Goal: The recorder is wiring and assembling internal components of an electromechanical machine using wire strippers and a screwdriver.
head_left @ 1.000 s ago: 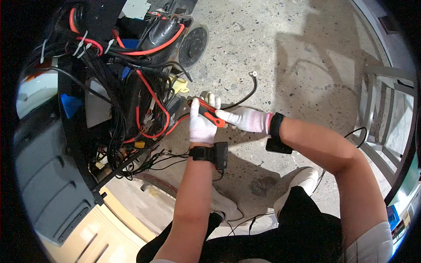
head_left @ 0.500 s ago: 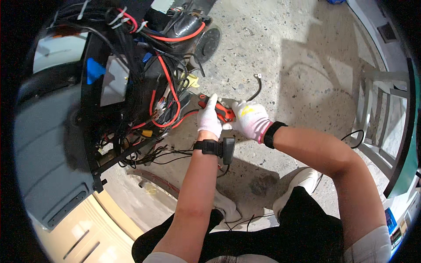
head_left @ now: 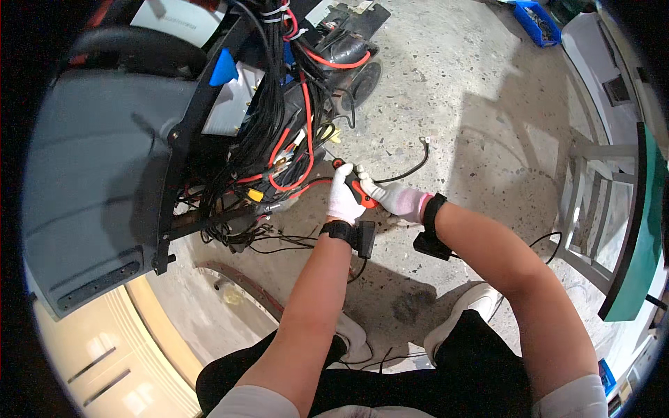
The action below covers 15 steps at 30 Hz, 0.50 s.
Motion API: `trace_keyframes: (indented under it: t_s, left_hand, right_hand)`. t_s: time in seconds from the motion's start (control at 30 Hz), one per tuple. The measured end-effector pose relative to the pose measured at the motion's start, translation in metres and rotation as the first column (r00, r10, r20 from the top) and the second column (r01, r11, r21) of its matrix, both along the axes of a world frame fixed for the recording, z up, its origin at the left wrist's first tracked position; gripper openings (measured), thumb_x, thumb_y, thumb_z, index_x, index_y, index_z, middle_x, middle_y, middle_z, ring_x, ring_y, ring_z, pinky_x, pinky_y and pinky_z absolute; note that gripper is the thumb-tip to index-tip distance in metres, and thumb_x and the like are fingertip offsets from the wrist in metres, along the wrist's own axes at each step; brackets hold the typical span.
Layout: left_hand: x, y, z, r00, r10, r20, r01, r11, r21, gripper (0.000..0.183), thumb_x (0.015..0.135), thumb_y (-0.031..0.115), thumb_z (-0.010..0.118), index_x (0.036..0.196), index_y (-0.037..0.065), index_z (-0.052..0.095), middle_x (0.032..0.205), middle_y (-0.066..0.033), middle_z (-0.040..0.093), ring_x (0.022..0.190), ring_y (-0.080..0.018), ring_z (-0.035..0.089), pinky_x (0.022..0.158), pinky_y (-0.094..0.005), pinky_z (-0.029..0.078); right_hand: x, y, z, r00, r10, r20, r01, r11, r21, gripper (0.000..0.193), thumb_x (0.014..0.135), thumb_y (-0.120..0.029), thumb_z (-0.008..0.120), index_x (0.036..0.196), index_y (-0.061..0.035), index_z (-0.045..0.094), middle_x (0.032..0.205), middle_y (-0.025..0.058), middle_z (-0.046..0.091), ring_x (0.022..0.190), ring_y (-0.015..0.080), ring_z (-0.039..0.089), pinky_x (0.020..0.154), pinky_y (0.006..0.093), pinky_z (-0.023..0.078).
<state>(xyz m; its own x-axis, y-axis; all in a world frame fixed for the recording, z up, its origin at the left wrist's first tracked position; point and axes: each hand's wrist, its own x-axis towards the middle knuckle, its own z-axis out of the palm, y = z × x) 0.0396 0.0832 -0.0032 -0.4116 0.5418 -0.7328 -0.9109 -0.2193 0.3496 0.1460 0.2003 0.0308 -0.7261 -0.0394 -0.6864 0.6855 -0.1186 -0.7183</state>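
My left hand, in a white glove, is wrapped round a red-and-black hand-held tool; its exact kind cannot be made out. My right hand, also gloved, closes on the same tool from the right, with its fingers near the upper part. The palms hide much of the tool. A black cable with a metal lug at its end runs from behind my right hand out over the floor. Just left of my hands, a red cable loops through a tangle of wires.
A bundle of black wires hangs on the open vehicle frame at left, beside a grey panel. A green-topped stool stands at right. A blue bin of small parts sits at the far right. Thin cables cross the floor by my shoes.
The view has shifted, so the vehicle appears farther right. My right hand has turned on the tool, and the black box at its wrist now shows below. Both hands still hold the tool.
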Motion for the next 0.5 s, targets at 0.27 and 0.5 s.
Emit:
trace_keyframes:
  t_s: [0.27, 0.5]
  left_hand:
    - [-0.008, -0.006, -0.017, 0.980, -0.201, 0.010, 0.194, 0.934, -0.299, 0.033, 0.095, 0.037, 0.059, 0.105, 0.006, 0.061, 0.098, -0.0084, 0.066, 0.087, -0.0222, 0.063, 0.080, -0.0359, 0.053]
    - [0.006, -0.004, -0.018, 0.999, 0.008, 0.033, -0.010, 0.998, 0.056, 0.052, 0.095, 0.054, 0.048, 0.114, 0.007, 0.057, 0.110, -0.0091, 0.064, 0.100, -0.0241, 0.061, 0.093, -0.0396, 0.050]
  right_hand:
    - [-0.001, -0.009, 0.020, 0.995, 0.076, -0.065, -0.028, 0.837, 0.547, 0.067, 0.083, -0.063, 0.060, 0.118, -0.0065, 0.064, 0.094, 0.0222, 0.069, 0.089, 0.0344, 0.067, 0.078, 0.0406, 0.050]
    - [0.007, -0.008, 0.001, 0.970, -0.242, -0.003, 0.237, 0.950, 0.203, 0.071, 0.088, -0.065, 0.051, 0.103, 0.0017, 0.068, 0.088, 0.0246, 0.068, 0.088, 0.0377, 0.066, 0.078, 0.0408, 0.049]
